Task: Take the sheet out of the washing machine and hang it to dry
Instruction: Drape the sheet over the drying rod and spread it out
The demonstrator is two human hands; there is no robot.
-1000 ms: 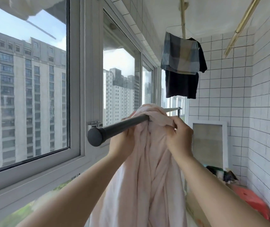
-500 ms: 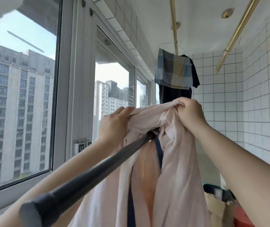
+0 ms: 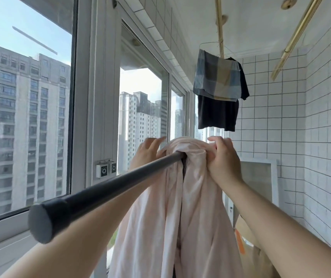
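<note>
One view only, worn on my head. It faces forward and slightly upward along the balcony, toward the tiled end wall (image 3: 269, 109). It sits close: the capped end of the rod (image 3: 40, 223) fills the near foreground below and left of my left hand (image 3: 147, 151), and my right hand (image 3: 222, 159) is at arm's reach. Windows (image 3: 26, 117) lie left of my left hand, ceiling rails (image 3: 220, 27) above both.

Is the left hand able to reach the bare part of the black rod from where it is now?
Probably yes. The left hand rests open on the pink sheet just beside the black rod, and nothing visible lies between them.
</note>
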